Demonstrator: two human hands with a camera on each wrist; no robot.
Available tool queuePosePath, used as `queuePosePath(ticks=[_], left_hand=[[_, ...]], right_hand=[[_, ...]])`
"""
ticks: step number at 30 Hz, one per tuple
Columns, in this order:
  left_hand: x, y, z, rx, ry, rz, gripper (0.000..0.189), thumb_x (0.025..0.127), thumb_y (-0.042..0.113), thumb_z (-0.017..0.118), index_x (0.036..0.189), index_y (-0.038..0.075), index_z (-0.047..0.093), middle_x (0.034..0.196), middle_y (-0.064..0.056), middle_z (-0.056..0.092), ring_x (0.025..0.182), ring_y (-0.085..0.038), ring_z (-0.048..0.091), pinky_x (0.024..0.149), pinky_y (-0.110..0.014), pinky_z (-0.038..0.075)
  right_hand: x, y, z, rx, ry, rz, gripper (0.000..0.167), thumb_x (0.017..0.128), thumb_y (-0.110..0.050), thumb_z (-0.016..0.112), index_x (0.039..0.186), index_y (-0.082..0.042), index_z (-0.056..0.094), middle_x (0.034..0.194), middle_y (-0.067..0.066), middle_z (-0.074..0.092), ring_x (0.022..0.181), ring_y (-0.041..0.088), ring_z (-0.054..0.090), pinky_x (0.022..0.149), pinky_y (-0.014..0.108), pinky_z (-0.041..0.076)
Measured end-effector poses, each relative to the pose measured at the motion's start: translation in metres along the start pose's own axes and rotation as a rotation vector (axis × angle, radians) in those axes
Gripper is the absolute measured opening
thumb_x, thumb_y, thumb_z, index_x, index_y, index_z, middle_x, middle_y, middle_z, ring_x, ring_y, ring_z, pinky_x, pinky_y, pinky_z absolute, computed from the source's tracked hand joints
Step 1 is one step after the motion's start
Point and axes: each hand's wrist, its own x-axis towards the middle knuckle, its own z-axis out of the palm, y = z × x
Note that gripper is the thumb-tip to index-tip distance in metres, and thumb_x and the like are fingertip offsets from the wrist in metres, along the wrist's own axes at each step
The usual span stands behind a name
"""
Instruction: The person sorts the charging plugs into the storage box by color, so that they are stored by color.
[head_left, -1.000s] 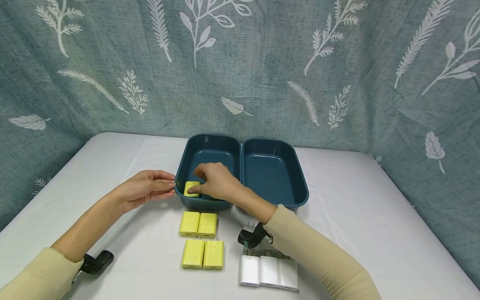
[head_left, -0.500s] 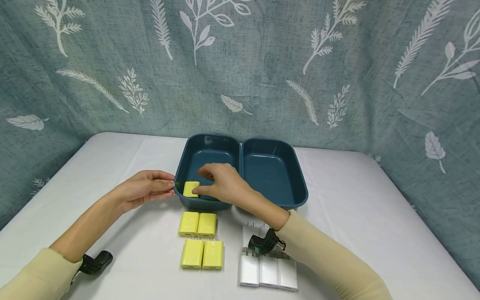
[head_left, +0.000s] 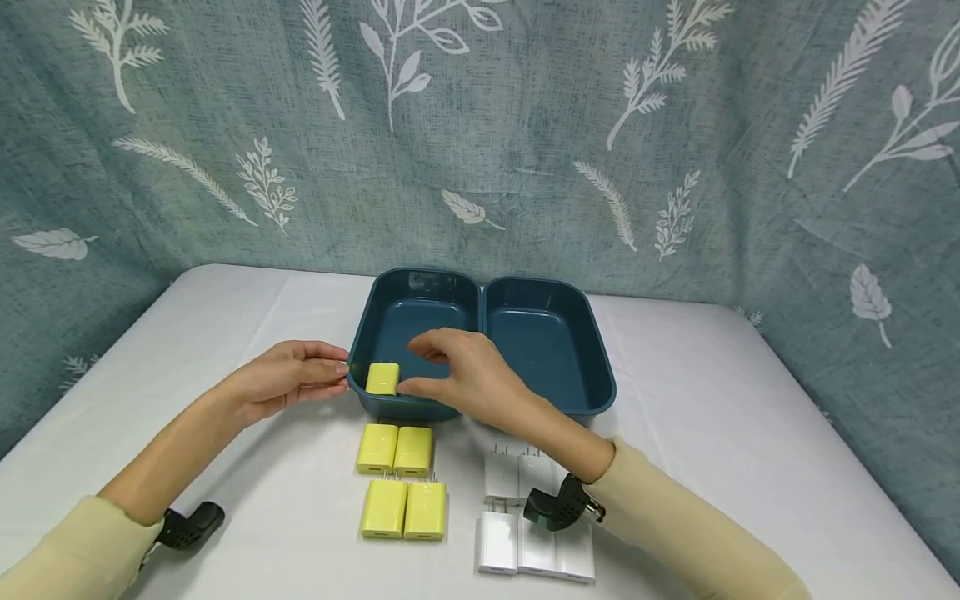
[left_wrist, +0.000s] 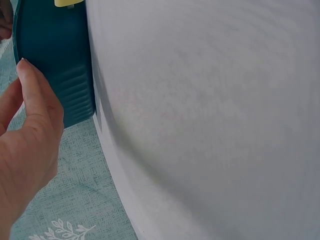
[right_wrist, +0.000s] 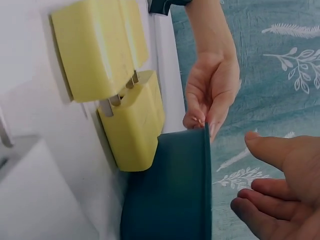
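Observation:
A yellow charger plug [head_left: 383, 379] lies in the near left corner of the left dark blue bin [head_left: 367, 323]. Just to its right, my right hand [head_left: 472, 375] hovers over the bin with thumb and fingers spread; the right wrist view shows nothing between them. My left hand [head_left: 288, 379] touches the left bin's outer side at the rim with mostly straight fingertips. Several more yellow charger plugs [head_left: 386, 508] sit in two rows on the table before that bin. White charger plugs [head_left: 498, 542] stand in rows to their right, partly covered by the right wrist camera.
A second dark blue bin [head_left: 543, 350] adjoins the left one, with nothing seen inside. Black wrist cameras [head_left: 555, 504] hang below both forearms. A white cloth [head_left: 697, 400] covers the table, and a patterned green-blue curtain [head_left: 525, 100] hangs behind.
My right hand has drawn away to the right from the yellow charger plug, which stays in the bin. The right forearm shifts right, uncovering white plugs. The left hand holds its place.

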Motion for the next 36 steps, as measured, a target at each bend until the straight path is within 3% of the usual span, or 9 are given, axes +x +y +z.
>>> queuePosePath(ticks=[19,29,36], left_hand=[[0.004,0.001,-0.006,0.011,0.004,-0.011,0.036,0.1,0.0,0.055,0.131,-0.013,0.041,0.099,-0.009,0.065,0.09,-0.017,0.069,0.09,-0.031,0.056],[0.008,0.002,-0.009,0.003,-0.006,-0.011,0.038,0.1,-0.001,0.054,0.132,-0.014,0.039,0.099,-0.009,0.065,0.091,-0.017,0.069,0.089,-0.03,0.057],[0.009,0.003,-0.01,0.01,-0.007,-0.011,0.039,0.1,0.0,0.055,0.132,-0.015,0.038,0.099,-0.009,0.065,0.091,-0.017,0.069,0.089,-0.029,0.057]], right_hand=[[-0.036,-0.012,-0.005,-0.002,0.045,-0.095,0.046,0.083,-0.029,0.083,0.121,-0.009,0.067,0.117,-0.001,0.067,0.105,0.013,0.062,0.089,0.027,0.055],[-0.047,-0.009,0.006,-0.013,-0.027,-0.1,0.047,0.083,-0.027,0.083,0.121,-0.005,0.067,0.115,0.005,0.068,0.101,0.019,0.064,0.087,0.03,0.057],[-0.052,-0.005,0.016,-0.023,-0.07,-0.107,0.047,0.082,-0.025,0.084,0.12,-0.003,0.066,0.112,0.005,0.069,0.099,0.018,0.065,0.085,0.024,0.055]])
